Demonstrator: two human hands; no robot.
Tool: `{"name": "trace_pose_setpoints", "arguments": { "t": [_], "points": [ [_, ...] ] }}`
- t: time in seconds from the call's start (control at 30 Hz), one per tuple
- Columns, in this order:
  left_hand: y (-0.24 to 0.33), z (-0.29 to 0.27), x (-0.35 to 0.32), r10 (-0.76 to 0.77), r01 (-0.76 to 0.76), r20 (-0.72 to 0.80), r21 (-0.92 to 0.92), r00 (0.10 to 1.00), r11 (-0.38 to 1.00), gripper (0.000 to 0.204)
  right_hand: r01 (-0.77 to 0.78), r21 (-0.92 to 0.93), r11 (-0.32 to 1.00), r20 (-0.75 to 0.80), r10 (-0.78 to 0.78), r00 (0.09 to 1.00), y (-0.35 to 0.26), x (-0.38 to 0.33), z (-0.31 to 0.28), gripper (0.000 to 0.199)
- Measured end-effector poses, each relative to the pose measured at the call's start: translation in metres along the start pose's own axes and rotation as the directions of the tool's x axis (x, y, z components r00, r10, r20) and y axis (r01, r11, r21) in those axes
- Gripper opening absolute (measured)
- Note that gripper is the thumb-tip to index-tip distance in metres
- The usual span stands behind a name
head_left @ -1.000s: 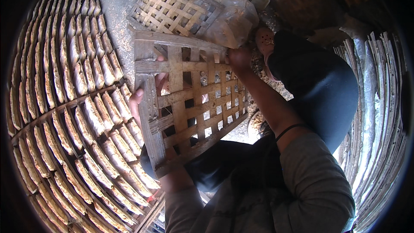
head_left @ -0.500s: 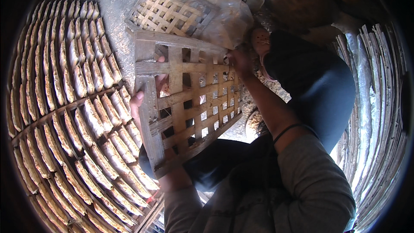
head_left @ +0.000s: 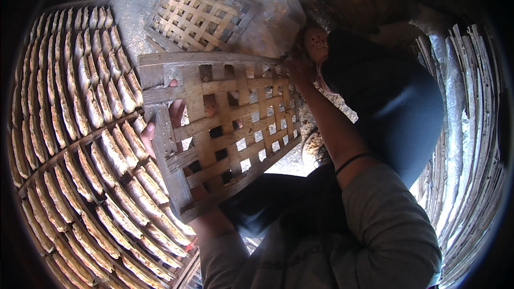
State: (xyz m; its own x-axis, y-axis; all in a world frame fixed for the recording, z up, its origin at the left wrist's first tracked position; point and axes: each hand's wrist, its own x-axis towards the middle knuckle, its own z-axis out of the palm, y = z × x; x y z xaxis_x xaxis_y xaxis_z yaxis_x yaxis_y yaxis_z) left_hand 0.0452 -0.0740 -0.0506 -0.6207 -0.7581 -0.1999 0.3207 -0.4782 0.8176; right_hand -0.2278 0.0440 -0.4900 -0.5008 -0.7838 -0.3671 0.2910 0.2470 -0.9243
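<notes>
A rectangular woven bamboo tray (head_left: pixel 235 113) with a flat wooden frame is held tilted in front of me, between both hands. My left hand (head_left: pixel 160 123) grips its left end; the thumb lies outside the frame and fingers show through the gaps behind it. My right hand (head_left: pixel 297 69) is closed at the tray's far right corner, its fingertips partly in shadow. The lattice has square openings, and light shows through many of them. Just beyond lies a second woven bamboo tray (head_left: pixel 198 16) of the same kind, on the ground.
To the left stands a large rack (head_left: pixel 80 136) bearing many rows of long pale slabs with browned edges. Clear plastic sheeting (head_left: pixel 273 8) lies at the back, near a clog-style shoe (head_left: pixel 316 43). Long thin sticks (head_left: pixel 471 128) stand along the right side.
The held tray has swung so its left end sits farther left and its face shows more broadly. Both hands keep their hold; the view has shifted slightly.
</notes>
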Motion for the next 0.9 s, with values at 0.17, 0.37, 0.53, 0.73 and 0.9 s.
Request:
{"name": "trace_pose_setpoints", "arguments": {
  "t": [0.17, 0.37, 0.53, 0.73, 0.9],
  "points": [
    [0.016, -0.008, -0.037, 0.004, -0.008, -0.097, -0.045, 0.995, 0.999, 0.075, 0.027, -0.614, 0.789, 0.076, 0.026, 0.997, -0.096, -0.030, 0.069, 0.030],
    [0.003, -0.005, -0.009, 0.006, -0.004, 0.014, -0.121, 1.000, 0.993, 0.075, -0.154, -0.906, 0.395, -0.102, 0.148, 0.984, -0.083, -0.014, 0.055, 0.040],
    [0.011, 0.010, -0.016, -0.006, 0.007, 0.006, -0.129, 1.000, 0.992, 0.075, -0.216, -0.642, 0.736, -0.214, 0.098, 0.972, -0.100, -0.046, 0.080, 0.035],
    [0.012, 0.006, -0.017, -0.060, 0.061, -0.185, -0.003, 0.981, 0.998, 0.081, -0.201, -0.435, 0.878, -0.256, 0.093, 0.962, -0.094, -0.047, 0.076, 0.027],
    [0.000, -0.008, -0.001, 0.035, -0.033, -0.063, 0.037, 0.997, 0.999, 0.084, -0.168, -0.185, 0.968, -0.195, 0.131, 0.972, -0.066, -0.032, 0.067, 0.022]
  ]
}}
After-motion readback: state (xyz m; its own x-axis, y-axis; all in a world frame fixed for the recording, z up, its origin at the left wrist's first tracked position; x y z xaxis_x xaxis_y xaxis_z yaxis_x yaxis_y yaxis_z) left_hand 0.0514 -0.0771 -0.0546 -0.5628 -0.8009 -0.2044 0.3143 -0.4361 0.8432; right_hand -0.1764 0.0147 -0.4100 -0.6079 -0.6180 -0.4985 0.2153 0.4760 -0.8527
